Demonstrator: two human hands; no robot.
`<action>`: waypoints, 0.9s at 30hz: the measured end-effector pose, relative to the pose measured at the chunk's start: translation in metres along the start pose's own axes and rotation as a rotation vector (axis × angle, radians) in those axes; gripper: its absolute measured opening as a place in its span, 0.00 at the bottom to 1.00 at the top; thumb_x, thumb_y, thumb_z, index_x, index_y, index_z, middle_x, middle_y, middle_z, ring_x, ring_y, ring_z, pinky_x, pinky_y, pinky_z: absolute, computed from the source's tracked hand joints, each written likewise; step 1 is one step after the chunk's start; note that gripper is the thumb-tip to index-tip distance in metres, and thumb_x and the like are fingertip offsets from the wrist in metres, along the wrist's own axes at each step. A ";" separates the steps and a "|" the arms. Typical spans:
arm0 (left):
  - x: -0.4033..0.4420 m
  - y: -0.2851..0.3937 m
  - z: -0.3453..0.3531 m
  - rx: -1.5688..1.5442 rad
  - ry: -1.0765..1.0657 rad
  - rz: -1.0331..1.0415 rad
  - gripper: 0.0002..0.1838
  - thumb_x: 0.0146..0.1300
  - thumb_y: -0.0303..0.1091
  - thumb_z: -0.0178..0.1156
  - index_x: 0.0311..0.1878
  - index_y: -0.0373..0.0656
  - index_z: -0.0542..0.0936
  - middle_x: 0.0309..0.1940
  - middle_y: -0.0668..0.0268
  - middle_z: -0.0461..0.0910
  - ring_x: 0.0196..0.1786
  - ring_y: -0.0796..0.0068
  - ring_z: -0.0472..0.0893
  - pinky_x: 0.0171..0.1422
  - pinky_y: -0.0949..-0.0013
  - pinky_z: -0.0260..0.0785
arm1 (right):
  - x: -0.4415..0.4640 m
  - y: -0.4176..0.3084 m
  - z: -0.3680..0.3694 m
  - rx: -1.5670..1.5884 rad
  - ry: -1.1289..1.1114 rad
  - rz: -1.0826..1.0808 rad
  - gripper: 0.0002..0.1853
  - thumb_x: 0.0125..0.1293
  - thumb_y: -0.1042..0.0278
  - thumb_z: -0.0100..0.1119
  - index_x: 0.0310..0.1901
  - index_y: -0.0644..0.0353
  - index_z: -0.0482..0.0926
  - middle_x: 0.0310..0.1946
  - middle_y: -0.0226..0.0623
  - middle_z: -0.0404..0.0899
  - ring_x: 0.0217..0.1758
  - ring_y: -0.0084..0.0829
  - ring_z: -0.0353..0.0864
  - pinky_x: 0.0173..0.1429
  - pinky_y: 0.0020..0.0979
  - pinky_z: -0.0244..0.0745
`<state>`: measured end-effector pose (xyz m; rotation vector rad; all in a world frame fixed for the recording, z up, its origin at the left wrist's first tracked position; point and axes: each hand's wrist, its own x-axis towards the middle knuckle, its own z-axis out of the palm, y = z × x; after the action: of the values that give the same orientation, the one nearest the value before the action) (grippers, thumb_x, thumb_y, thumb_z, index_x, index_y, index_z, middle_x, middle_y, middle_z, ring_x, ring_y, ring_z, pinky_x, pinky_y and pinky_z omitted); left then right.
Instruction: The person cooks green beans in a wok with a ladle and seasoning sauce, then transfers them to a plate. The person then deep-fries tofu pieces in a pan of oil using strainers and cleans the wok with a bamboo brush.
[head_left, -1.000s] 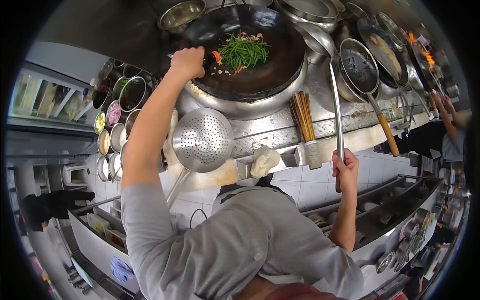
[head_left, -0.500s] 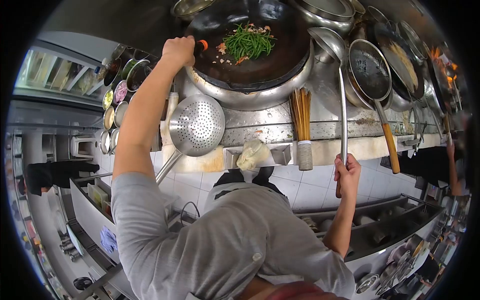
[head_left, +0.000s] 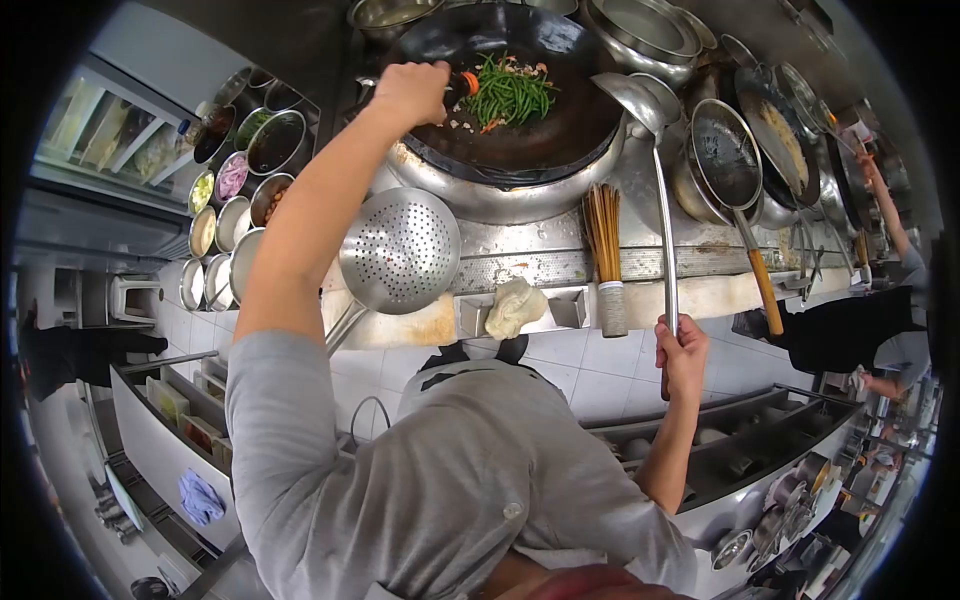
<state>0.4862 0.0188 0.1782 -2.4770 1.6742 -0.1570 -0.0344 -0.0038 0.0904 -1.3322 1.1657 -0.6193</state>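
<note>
My left hand (head_left: pixel 412 92) is closed over the left side of a large black wok (head_left: pixel 535 165), around a small dark bottle with an orange-red top (head_left: pixel 469 83); most of the bottle is hidden by my fingers. Close to that top lies a heap of green beans (head_left: pixel 512 90) in the wok, with small pinkish-brown bits around it. My right hand (head_left: pixel 684 357) grips the lower end of a long-handled ladle (head_left: pixel 668 230). The ladle's bowl hangs by the wok's right rim, over or against metal pots.
A perforated skimmer (head_left: pixel 400 250), a bamboo wok brush (head_left: pixel 606 250) and a pale cloth (head_left: pixel 515 307) lie along the counter's front edge. A wooden-handled strainer (head_left: pixel 727 155) sits right. Ingredient bowls (head_left: pixel 233 222) stand left. Another person (head_left: pixel 850 335) works at far right.
My left hand has moved right, bringing the orange-topped bottle to the beans' edge. The ladle's bowl has shifted left toward the wok rim. The co-worker's arm at right now shows more.
</note>
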 end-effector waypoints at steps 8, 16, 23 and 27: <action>-0.093 -0.113 0.019 -0.527 0.358 -0.483 0.45 0.44 0.61 0.71 0.60 0.41 0.71 0.44 0.46 0.84 0.50 0.45 0.83 0.56 0.52 0.74 | -0.021 0.002 0.041 -0.033 -0.021 0.052 0.04 0.65 0.73 0.61 0.38 0.61 0.76 0.19 0.25 0.70 0.13 0.17 0.66 0.17 0.20 0.62; -0.160 -0.298 0.067 -1.137 1.429 -0.589 0.39 0.43 0.32 0.79 0.58 0.38 0.68 0.46 0.60 0.79 0.47 0.68 0.79 0.57 0.65 0.71 | -0.001 -0.017 0.099 0.017 -0.095 0.050 0.07 0.68 0.67 0.61 0.37 0.58 0.74 0.17 0.26 0.69 0.12 0.19 0.66 0.15 0.22 0.63; -0.120 -0.449 0.148 -0.874 1.423 -0.709 0.37 0.36 0.25 0.81 0.53 0.38 0.76 0.46 0.62 0.81 0.48 0.66 0.80 0.61 0.62 0.70 | -0.009 -0.054 0.152 -0.222 -0.064 -0.127 0.09 0.69 0.71 0.57 0.47 0.63 0.74 0.18 0.25 0.68 0.13 0.17 0.68 0.17 0.22 0.64; -0.101 -0.498 0.232 -0.875 1.435 -0.765 0.36 0.33 0.25 0.83 0.52 0.37 0.79 0.46 0.61 0.82 0.48 0.66 0.82 0.60 0.63 0.72 | -0.014 -0.096 0.158 -0.664 0.030 -0.191 0.24 0.68 0.75 0.56 0.65 0.64 0.70 0.23 0.29 0.75 0.16 0.15 0.69 0.21 0.23 0.64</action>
<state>0.9425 0.3102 0.0389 -3.9312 0.7496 -2.0684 0.1274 0.0541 0.1596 -2.0173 1.3365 -0.3944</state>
